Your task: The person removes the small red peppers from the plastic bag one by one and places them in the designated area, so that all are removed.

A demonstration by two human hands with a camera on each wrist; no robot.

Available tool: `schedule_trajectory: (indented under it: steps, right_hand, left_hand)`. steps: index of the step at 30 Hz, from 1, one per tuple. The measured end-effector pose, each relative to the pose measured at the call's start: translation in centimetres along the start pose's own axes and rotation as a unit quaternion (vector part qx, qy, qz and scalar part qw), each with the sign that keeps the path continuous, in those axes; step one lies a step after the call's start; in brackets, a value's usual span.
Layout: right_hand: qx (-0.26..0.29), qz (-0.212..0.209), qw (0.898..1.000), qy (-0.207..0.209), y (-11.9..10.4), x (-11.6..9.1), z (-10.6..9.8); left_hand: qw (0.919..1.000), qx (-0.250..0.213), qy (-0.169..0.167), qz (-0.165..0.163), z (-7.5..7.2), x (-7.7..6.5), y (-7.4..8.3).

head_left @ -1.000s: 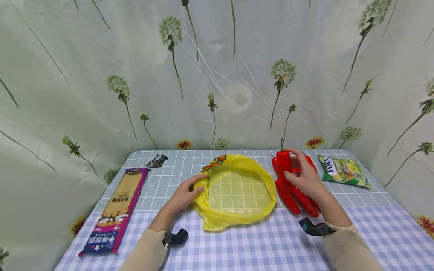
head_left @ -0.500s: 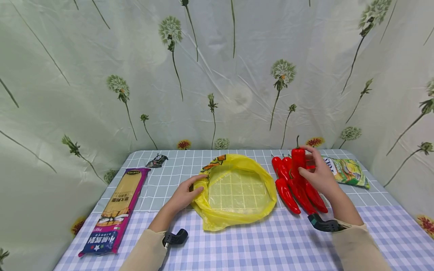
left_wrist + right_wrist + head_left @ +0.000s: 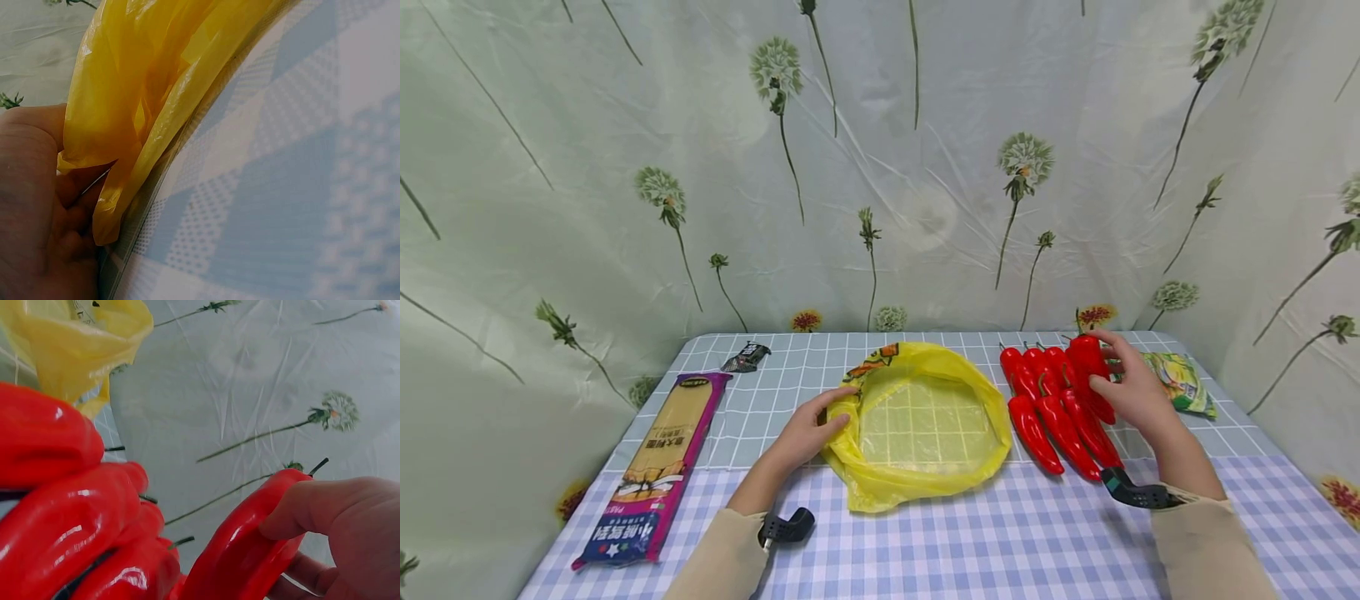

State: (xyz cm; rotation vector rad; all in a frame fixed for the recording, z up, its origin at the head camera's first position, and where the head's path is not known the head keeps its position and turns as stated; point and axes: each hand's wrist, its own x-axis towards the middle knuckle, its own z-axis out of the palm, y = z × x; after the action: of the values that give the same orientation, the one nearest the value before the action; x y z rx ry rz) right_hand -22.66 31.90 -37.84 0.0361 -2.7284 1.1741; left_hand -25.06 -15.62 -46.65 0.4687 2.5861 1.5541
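Note:
A yellow plastic bag (image 3: pixel 891 493) stands with its mouth wide open in the middle of the table. My left hand (image 3: pixel 807 429) grips its left rim between thumb and fingers; in the left wrist view, folds of the yellow film (image 3: pixel 112 94) lie in that grip. To the right of the bag, my right hand (image 3: pixel 1141 396) pinches a shiny red chili pepper (image 3: pixel 1086 357), tilted with its stem up. Several more red chili peppers (image 3: pixel 1036 435) lie close together in two rows just left of that hand. The right wrist view shows the thumb across the held pepper (image 3: pixel 247 540).
A long pasta packet (image 3: pixel 658 458) lies along the left side. Behind it is a small black packet (image 3: pixel 747 357). A green snack bag (image 3: pixel 1183 385) lies at the right, partly behind my right hand. A flowered curtain (image 3: pixel 910 250) hangs beyond the table.
My right hand has moved right, with a pepper held in each frame; more of the peppers at left now show, and less of the green bag. The left hand and yellow bag stay put.

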Motion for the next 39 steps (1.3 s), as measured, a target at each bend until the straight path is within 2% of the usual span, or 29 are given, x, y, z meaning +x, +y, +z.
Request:
schedule_trajectory:
  steps: [8,16,22,28,39]
  right_hand:
    - [-0.021,0.027,0.999,-0.011,1.0,0.1,-0.6]
    - [-0.041,0.051,0.996,-0.052,1.8,0.0,-1.3]
    - [-0.061,0.053,0.993,-0.082,2.6,0.1,-1.6]
    - [-0.047,0.06,0.99,-0.119,3.3,-0.1,-1.6]
    - [-0.059,0.062,0.986,-0.143,4.2,-0.2,-2.1]
  left_hand:
    - [1.0,-0.004,0.001,0.004,0.0,0.0,0.1]
    - [1.0,-0.002,0.0,0.001,0.0,0.0,0.2]
    - [1.0,0.002,0.002,0.001,-0.1,0.0,0.3]
    - [1.0,-0.002,0.001,-0.005,-0.2,-0.1,0.2]
    - [1.0,0.004,0.008,-0.005,0.0,-0.1,0.1]
